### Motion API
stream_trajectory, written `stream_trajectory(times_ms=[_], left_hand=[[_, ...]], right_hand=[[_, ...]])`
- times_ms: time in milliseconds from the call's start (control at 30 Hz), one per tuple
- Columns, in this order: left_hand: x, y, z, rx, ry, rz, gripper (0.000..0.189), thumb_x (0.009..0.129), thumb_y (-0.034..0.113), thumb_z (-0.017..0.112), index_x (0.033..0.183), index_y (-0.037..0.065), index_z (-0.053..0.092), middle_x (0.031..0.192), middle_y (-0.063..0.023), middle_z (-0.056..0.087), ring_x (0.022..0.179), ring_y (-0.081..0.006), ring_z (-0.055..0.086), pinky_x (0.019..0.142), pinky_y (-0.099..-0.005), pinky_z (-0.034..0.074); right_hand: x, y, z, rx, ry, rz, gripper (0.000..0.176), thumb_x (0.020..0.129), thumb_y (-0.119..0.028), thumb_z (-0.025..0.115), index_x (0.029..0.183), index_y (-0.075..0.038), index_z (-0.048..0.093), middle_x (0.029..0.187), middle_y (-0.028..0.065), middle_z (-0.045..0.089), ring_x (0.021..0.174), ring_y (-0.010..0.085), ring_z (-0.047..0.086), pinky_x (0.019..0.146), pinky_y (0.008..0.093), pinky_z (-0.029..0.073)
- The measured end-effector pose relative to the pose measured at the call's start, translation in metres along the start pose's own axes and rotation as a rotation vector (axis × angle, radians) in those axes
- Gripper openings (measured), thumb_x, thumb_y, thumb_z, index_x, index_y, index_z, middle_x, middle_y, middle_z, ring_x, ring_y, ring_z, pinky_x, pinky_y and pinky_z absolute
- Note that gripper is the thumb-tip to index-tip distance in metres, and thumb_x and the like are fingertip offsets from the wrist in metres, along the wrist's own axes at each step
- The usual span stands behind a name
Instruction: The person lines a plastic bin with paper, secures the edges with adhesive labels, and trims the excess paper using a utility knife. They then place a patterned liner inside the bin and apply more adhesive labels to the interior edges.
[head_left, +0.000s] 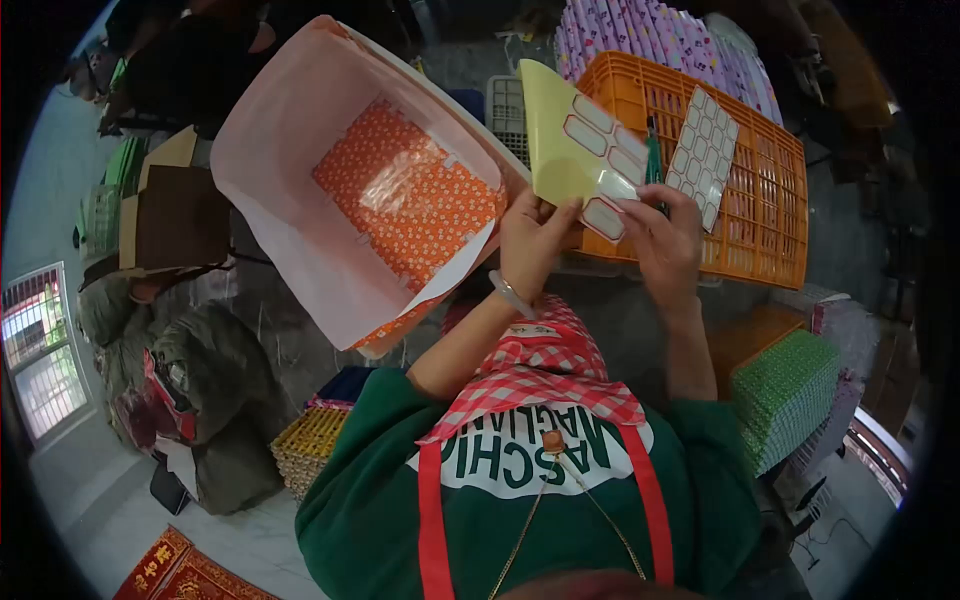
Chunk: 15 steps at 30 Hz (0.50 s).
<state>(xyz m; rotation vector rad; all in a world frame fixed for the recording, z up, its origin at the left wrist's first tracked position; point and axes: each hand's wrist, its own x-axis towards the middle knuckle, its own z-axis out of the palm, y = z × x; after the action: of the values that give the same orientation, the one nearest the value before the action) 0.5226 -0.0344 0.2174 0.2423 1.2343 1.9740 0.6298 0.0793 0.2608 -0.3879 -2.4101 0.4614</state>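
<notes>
My left hand pinches the lower edge of a yellowish backing sheet that carries white labels with red borders. At the lower right of that sheet, my right hand has its fingertips closed on a label. Another label sheet lies on an upturned orange plastic crate, beside a green-handled tool partly hidden by my right hand. Left of my hands stands a large bin lined with pale sheeting, with orange flowered material at its bottom.
Purple patterned bundles stand behind the crate. Green patterned stacks are at the right, and yellow ones at the lower left. A cardboard box and dark sacks are at the left.
</notes>
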Motion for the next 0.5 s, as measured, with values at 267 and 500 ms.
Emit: stream_trajectory(times_ms=[267, 500], left_hand=[[-0.006, 0.033, -0.004, -0.005, -0.072, -0.176, 0.024, 0.083, 0.009, 0.055, 0.103, -0.001, 0.047, 0.078, -0.0017, 0.058, 0.066, -0.0060, 0.055, 0.058, -0.0174, 0.045], [-0.008, 0.027, -0.004, 0.135, -0.103, -0.151, 0.033, 0.085, 0.010, 0.053, 0.110, -0.007, 0.041, 0.071, -0.0055, 0.060, 0.060, -0.0076, 0.056, 0.052, -0.0190, 0.046]], right_hand=[[0.038, 0.002, -0.010, 0.109, -0.325, -0.279, 0.025, 0.065, -0.017, 0.068, 0.089, -0.013, 0.064, 0.087, -0.0003, 0.054, 0.081, 0.0167, 0.052, 0.073, 0.0318, 0.035], [0.030, -0.001, -0.012, 0.048, -0.365, -0.362, 0.022, 0.064, -0.017, 0.068, 0.085, -0.014, 0.063, 0.085, -0.0017, 0.054, 0.078, 0.0155, 0.051, 0.072, 0.0303, 0.033]])
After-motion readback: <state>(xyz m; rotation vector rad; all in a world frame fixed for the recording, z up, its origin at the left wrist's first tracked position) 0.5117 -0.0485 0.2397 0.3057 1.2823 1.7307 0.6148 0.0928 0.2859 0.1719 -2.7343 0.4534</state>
